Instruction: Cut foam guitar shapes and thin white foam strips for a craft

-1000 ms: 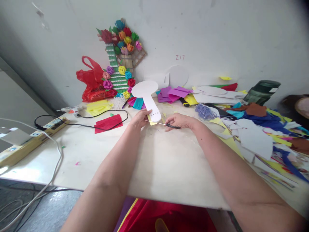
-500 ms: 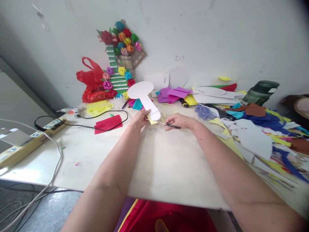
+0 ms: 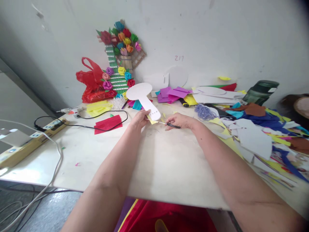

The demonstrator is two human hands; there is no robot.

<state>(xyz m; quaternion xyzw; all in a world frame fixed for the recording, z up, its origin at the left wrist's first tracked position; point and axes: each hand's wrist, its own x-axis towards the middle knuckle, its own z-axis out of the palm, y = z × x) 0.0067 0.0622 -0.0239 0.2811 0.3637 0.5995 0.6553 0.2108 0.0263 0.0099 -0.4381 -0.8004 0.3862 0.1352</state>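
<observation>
Our left hand (image 3: 139, 118) pinches the stem of the white cutout (image 3: 144, 99), whose round head has swung from 12 toward 11 o'clock in the last second (stem end barely shifted). At 3 o'clock, our right hand (image 3: 181, 120) is closed on thin scissors (image 3: 166, 124), tip at the stem.

1. I see a pale wall (image 3: 217, 29) behind, marked "Z17".
2. A white table (image 3: 164, 167) stands against it, brightly lit.
3. Grey floor (image 3: 48, 212) shows lower left, under loose cables (image 3: 29, 199).
</observation>
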